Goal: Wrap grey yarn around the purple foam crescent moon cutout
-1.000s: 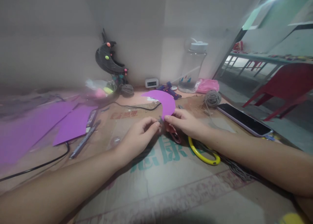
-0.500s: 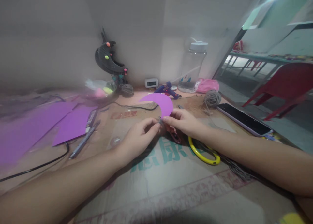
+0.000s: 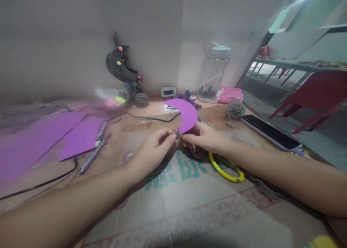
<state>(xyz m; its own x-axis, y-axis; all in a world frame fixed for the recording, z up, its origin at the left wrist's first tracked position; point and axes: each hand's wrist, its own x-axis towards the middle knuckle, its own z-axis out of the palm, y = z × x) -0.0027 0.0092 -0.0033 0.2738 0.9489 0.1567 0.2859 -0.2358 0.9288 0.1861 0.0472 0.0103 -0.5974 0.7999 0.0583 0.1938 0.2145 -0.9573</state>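
A purple paper crescent stands up between my hands, its lower tip at my fingertips. A small bit of grey yarn shows at that tip. My left hand pinches the yarn between thumb and forefinger, just left of the tip. With thumb and fingers closed at the crescent's lower edge, my right hand steadies it; the exact grip is partly hidden. Below the right hand lie scissors with a yellow handle, and a pinkish-red loop shows under the fingers.
Purple sheets and a pen lie left. Behind are a black crescent ornament, a small clock, a blue glue gun and a clear bottle. A yarn ball and a phone sit right.
The purple crescent has shifted a little to the right and turned more upright, its upper part baring a white paper behind it. Both hands stay near the same spot.
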